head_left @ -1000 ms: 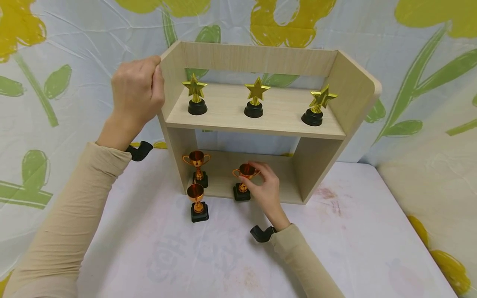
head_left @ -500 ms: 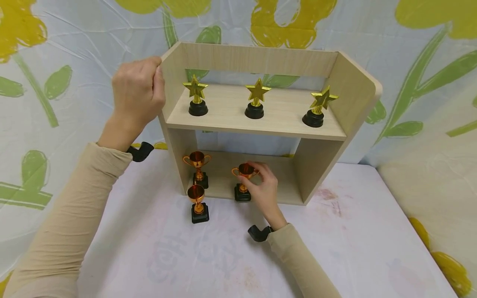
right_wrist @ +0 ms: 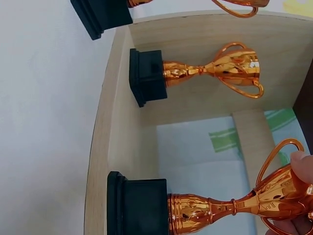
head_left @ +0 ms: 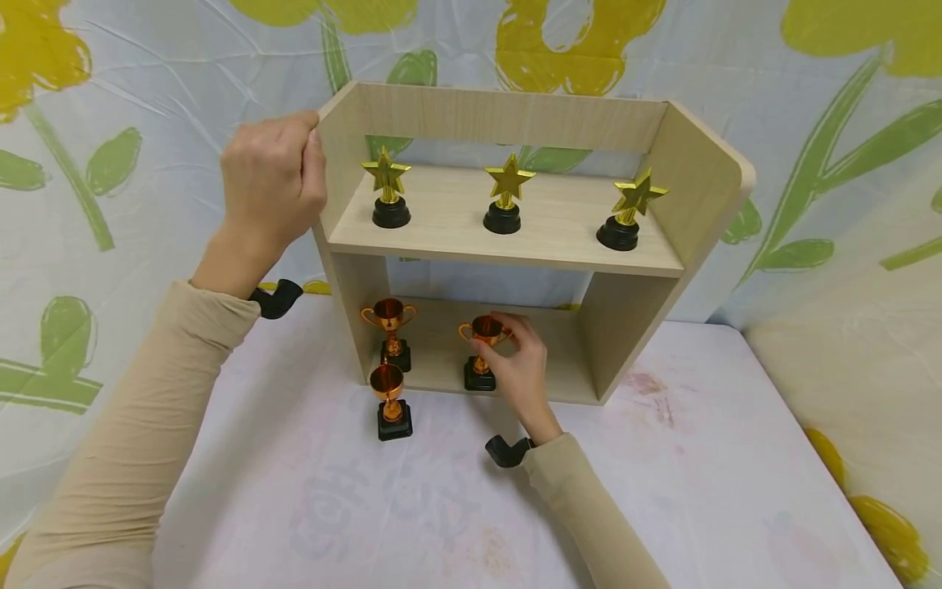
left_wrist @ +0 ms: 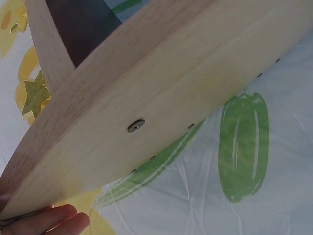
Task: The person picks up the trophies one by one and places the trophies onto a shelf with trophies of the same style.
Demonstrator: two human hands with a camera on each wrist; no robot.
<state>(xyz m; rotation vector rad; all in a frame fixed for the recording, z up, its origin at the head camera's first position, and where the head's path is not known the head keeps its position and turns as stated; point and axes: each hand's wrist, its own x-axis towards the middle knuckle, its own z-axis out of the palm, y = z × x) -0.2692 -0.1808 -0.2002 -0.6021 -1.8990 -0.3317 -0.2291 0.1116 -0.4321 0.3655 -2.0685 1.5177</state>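
My right hand (head_left: 521, 372) pinches a bronze trophy cup (head_left: 480, 372) by its bowl, thumb in front. The cup stands upright over the front part of the lower board, its black square base (right_wrist: 139, 205) close to the front edge. With fingers curled, my left hand (head_left: 272, 180) grips the top of the left side panel of the wooden shelf (head_left: 508, 260); its fingertips (left_wrist: 58, 215) show at the panel's edge in the left wrist view. A second trophy cup (head_left: 392, 327) stands at the lower board's left end. Before it, on the table, is a third trophy cup (head_left: 393, 405).
Three gold star trophies (head_left: 508, 192) on black round bases stand spaced along the upper board. The right side panel (head_left: 640, 327) bounds the lower compartment. A white cloth (head_left: 699, 491) covers the table, and a flower-patterned sheet (head_left: 177, 74) hangs behind.
My right hand has shifted the held trophy cup slightly back, deeper over the lower board. My left hand stays on the side panel, and the other trophies have not moved.
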